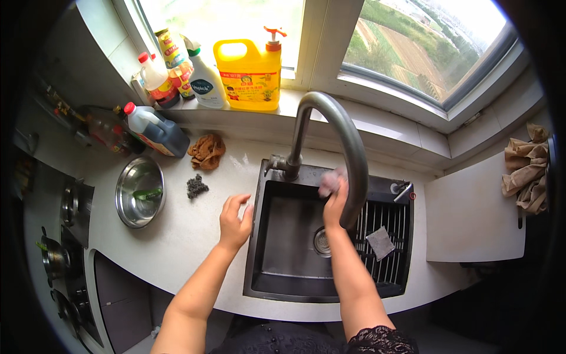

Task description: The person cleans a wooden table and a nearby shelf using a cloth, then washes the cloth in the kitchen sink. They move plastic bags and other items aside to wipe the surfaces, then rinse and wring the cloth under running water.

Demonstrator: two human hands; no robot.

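My right hand [335, 206] reaches over the black sink [295, 242], its fingers closed on a crumpled pinkish cloth [331, 182] by the sink's back edge. Blur hides some of the cloth's shape. Beside that hand arches the tall grey faucet [350, 135], which partly covers it. My left hand [236, 224] hovers at the sink's left edge, fingers curved and apart, with nothing in it. A dark scouring ball [197, 186] and a brown rag [206, 151] lie on the counter farther left. A grey square pad [380, 243] rests on the drying rack [371, 218].
On the left stands a steel bowl [140, 192] with a green vegetable [147, 194] inside. A large yellow jug [250, 76], a spray bottle [205, 79] and other bottles line the windowsill. A white board [471, 212] is right of the sink; pots [54, 259] sit far left.
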